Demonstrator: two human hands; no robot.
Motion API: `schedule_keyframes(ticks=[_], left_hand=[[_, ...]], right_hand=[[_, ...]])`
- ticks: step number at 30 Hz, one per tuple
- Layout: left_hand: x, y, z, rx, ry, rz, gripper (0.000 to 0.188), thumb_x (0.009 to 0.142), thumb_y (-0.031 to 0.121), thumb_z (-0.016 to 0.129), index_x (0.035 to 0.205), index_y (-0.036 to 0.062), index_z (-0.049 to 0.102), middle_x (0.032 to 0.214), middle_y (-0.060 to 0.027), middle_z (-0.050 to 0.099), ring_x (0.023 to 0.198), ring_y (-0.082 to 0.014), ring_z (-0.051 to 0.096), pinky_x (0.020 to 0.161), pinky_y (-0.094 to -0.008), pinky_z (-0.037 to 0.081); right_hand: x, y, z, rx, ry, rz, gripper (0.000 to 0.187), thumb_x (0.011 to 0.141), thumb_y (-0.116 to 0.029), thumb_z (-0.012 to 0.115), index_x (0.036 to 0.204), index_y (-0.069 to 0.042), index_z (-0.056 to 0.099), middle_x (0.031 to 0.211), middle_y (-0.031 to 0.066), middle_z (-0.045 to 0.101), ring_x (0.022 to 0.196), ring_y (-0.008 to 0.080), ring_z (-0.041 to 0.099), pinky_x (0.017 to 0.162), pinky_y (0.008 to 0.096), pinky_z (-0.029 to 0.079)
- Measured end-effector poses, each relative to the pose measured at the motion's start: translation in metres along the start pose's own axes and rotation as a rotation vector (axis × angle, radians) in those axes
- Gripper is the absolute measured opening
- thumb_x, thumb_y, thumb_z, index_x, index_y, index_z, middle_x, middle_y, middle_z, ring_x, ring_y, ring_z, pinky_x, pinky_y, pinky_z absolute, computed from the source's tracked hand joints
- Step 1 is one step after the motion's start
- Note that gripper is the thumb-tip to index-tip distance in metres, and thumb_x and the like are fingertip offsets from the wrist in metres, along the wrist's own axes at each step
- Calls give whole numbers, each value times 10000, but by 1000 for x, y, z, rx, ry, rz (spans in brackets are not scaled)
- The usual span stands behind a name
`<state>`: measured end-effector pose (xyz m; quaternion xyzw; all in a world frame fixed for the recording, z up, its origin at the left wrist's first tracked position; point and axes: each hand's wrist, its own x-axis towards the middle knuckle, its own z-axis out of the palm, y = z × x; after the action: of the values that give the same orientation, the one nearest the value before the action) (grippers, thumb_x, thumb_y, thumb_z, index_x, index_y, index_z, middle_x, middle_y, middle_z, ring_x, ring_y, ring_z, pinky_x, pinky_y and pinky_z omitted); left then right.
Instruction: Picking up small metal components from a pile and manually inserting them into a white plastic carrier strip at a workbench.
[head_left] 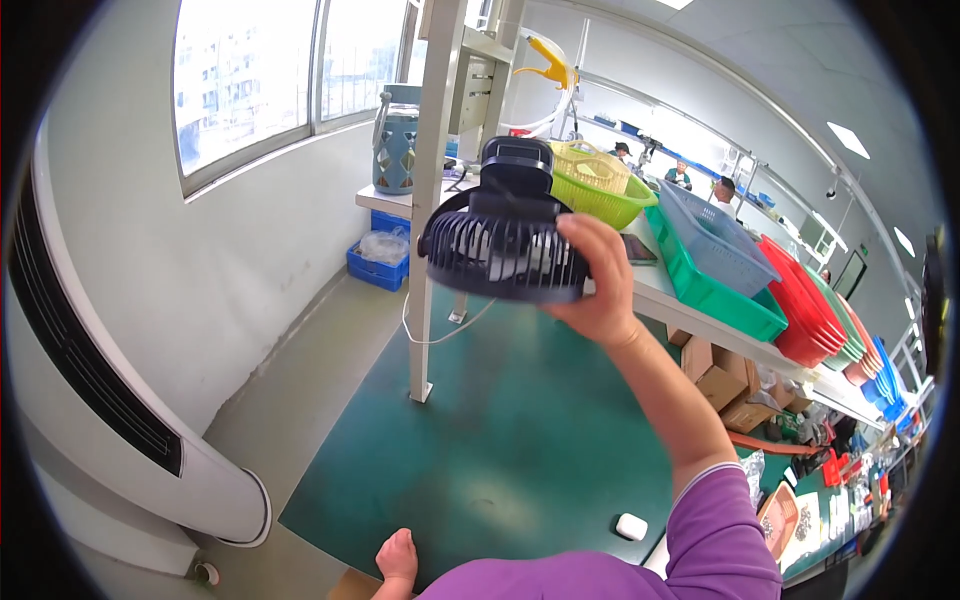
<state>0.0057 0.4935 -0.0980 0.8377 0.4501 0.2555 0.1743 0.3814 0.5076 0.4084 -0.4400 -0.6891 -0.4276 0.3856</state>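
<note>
My right hand (600,285) is raised in front of me and grips the right rim of a small black fan (503,245). The fan's round slatted grille faces left and slightly down, and its black base block sticks up behind the grille. My forearm rises from a purple sleeve (715,525) at the lower right. My left hand (398,560) shows only partly at the bottom edge, beside the near edge of the green mat (500,440); its fingers are hidden and nothing is visible in it.
A white post (430,200) stands on the mat behind the fan. A small white object (631,526) lies on the mat. Stacked yellow-green (600,195), blue (710,240), green and red (800,315) baskets line a white bench. A blue crate (378,262) sits on the floor.
</note>
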Motion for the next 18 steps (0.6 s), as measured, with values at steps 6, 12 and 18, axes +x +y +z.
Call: schedule_keyframes(ticks=[6,12,18], left_hand=[[0,-1,-2,40,0,-2,63,981,225,612,1009,172,628,905,-32,716,827,-281,704,688,-428,568],[-2,-2,3,27,30,18,63,976,221,623,1016,172,634,905,-34,719,826,-281,704,687,-425,569],[-1,0,-1,12,41,28,51,973,215,623,1007,178,633,891,-38,716,816,-280,704,681,-426,569]], right_hand=[[-21,-27,10,-37,73,-227,530,735,-101,766,1253,-125,658,1228,88,673,1100,301,685,967,450,513],[-33,-25,4,-80,49,-269,458,776,-70,726,1222,-167,688,1242,63,671,1120,291,678,981,449,508],[-31,-21,0,-113,36,-308,406,824,-107,724,1222,-188,698,1238,55,679,1134,279,671,993,446,509]])
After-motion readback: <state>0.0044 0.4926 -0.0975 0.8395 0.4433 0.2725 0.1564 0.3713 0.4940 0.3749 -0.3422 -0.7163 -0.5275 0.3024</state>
